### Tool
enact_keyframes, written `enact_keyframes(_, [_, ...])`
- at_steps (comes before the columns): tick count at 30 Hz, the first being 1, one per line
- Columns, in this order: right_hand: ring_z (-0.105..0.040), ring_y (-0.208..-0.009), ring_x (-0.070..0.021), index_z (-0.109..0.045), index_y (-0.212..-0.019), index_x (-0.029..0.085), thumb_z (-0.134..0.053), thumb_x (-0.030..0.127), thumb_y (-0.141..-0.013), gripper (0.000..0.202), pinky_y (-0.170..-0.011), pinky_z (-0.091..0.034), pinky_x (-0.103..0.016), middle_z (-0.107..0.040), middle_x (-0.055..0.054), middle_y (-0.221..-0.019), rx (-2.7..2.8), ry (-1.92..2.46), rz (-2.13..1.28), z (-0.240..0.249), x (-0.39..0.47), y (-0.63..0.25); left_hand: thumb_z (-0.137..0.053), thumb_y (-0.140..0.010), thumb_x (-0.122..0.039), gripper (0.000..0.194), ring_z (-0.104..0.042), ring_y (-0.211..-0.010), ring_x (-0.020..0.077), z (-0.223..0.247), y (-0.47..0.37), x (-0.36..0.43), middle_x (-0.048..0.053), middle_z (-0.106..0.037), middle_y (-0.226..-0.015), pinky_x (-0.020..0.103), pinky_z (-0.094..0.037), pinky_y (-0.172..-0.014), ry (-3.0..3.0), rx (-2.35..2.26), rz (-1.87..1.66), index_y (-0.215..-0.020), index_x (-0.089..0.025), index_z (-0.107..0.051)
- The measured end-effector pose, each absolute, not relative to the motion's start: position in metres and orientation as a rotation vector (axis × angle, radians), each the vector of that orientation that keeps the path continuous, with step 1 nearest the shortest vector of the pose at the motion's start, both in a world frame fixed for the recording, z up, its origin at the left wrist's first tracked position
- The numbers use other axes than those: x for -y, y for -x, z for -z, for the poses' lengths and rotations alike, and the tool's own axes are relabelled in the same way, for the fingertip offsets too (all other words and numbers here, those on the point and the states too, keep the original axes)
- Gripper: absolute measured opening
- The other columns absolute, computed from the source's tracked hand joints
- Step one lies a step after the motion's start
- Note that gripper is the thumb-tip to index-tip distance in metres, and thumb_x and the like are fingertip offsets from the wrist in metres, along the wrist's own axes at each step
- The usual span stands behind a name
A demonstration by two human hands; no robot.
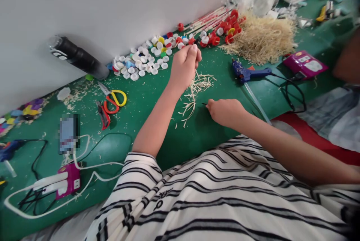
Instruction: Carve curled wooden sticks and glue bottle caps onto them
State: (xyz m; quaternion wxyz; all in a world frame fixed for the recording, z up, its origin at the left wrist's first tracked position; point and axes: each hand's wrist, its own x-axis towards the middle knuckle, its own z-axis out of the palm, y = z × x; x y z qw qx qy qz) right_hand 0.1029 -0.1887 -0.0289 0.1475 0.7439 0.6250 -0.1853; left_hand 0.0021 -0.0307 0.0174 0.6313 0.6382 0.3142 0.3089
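Observation:
My left hand (185,63) is closed in a fist above the table, and pale thin strands hang down below it. The far end of what it grips is hidden in the fingers. To its right and nearer to me, my right hand (225,111) pinches a small dark thin tool, whose tip points left toward the strands. Curly pale strands (204,83) lie on the green table beneath and beside my left hand. Behind that hand spread white and coloured bottle caps (143,60).
Scissors (118,98) and red pliers (104,115) lie left, near a black bottle (80,57), a phone (68,134) and a purple power strip (71,181). Rightward are a blue glue gun (249,72), a fibre heap (263,38), another purple power strip (305,65) and a person's arm (348,59).

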Motion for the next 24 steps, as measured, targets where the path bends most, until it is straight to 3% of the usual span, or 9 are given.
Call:
enact_keyframes(3, [-0.083, -0.096, -0.0368, -0.067, -0.127, 0.018, -0.026, 0.040, -0.118, 0.047, -0.066, -0.041, -0.035, -0.083, -0.019, -0.103, -1.827, -2.172, 0.461, 0.026, 0.191, -0.116, -0.053, -0.115, -0.051, 0.048, -0.021, -0.047, 0.0055, -0.017, 0.000, 0.030, -0.009, -0.028, -0.061, 0.023, -0.021, -0.047, -1.392, -0.672, -0.804, -0.077, -0.022, -0.048])
enact_keyframes(8, [-0.076, -0.078, -0.0284, -0.056, -0.140, 0.015, -0.029, 0.037, -0.119, 0.041, -0.060, -0.028, -0.034, -0.083, -0.012, -0.096, -2.071, -2.062, 0.496, 0.019, 0.180, -0.146, -0.052, -0.115, -0.036, 0.038, -0.016, -0.044, 0.0027, -0.014, 0.011, 0.019, -0.011, -0.027, -0.061, 0.016, -0.017, -0.045, -1.304, -0.459, -0.681, -0.081, -0.020, -0.054])
enact_keyframes(11, [-0.076, -0.081, -0.0268, -0.055, -0.141, 0.015, -0.034, 0.033, -0.118, 0.036, -0.063, -0.034, -0.034, -0.084, -0.012, -0.103, -2.303, -1.944, 0.523, 0.024, 0.166, -0.160, -0.054, -0.114, -0.037, 0.037, -0.017, -0.044, 0.0021, -0.014, 0.017, 0.011, -0.011, -0.028, -0.061, 0.015, -0.017, -0.044, -1.280, -0.420, -0.602, -0.081, -0.019, -0.056])
enact_keyframes(14, [-0.079, -0.100, -0.0276, -0.061, -0.136, 0.017, -0.039, 0.029, -0.117, 0.032, -0.070, -0.043, -0.032, -0.082, -0.016, -0.123, -2.575, -1.812, 0.426, 0.033, 0.148, -0.169, -0.053, -0.114, -0.038, 0.038, -0.017, -0.044, 0.0021, -0.013, 0.020, 0.004, -0.011, -0.026, -0.062, 0.015, -0.017, -0.044, -1.253, -0.395, -0.562, -0.082, -0.019, -0.057])
enact_keyframes(17, [-0.078, -0.112, -0.0281, -0.067, -0.130, 0.018, -0.040, 0.030, -0.118, 0.031, -0.076, -0.051, -0.033, -0.082, -0.014, -0.126, -2.829, -1.627, 0.329, 0.041, 0.131, -0.179, -0.057, -0.113, -0.042, 0.039, -0.016, -0.045, 0.0020, -0.011, 0.019, 0.001, -0.010, -0.026, -0.062, 0.015, -0.016, -0.044, -1.212, -0.353, -0.572, -0.083, -0.018, -0.058])
enact_keyframes(24, [-0.081, -0.101, -0.0217, -0.072, -0.130, 0.020, -0.048, 0.031, -0.117, 0.030, -0.079, -0.058, -0.032, -0.086, -0.010, -0.122, -3.116, -1.465, 0.382, 0.050, 0.106, -0.187, -0.056, -0.114, -0.045, 0.044, -0.012, -0.045, 0.0020, -0.014, 0.010, 0.005, -0.010, -0.021, -0.059, 0.017, -0.012, -0.043, -1.227, -0.418, -0.710, -0.079, -0.019, -0.055])
